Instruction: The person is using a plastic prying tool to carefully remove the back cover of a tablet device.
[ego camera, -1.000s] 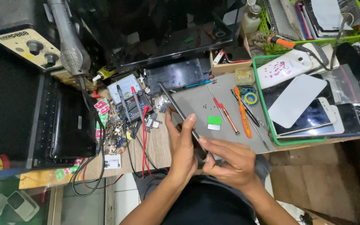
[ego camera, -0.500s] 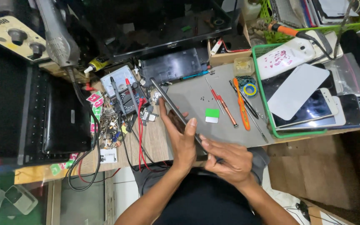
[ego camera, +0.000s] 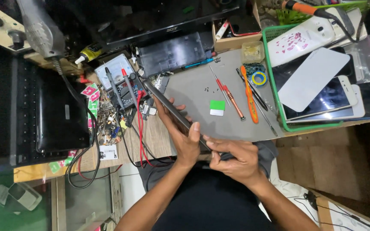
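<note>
My left hand grips a thin dark tablet held on edge, tilted from the upper left down toward my lap. My right hand is closed at the tablet's lower end, fingers pinched against its edge; whether a small tool is in it I cannot tell. Both hands sit just at the front edge of a grey work mat. A green and white pick lies on the mat beside the tablet.
Red and orange screwdrivers and a roll of tape lie on the mat. A green tray at right holds several phones and a white panel. A multimeter with red leads, loose parts and a black monitor stand left.
The view has shifted slightly downward. Both hands stay on the tablet; my right hand has slid a little along its lower edge.
</note>
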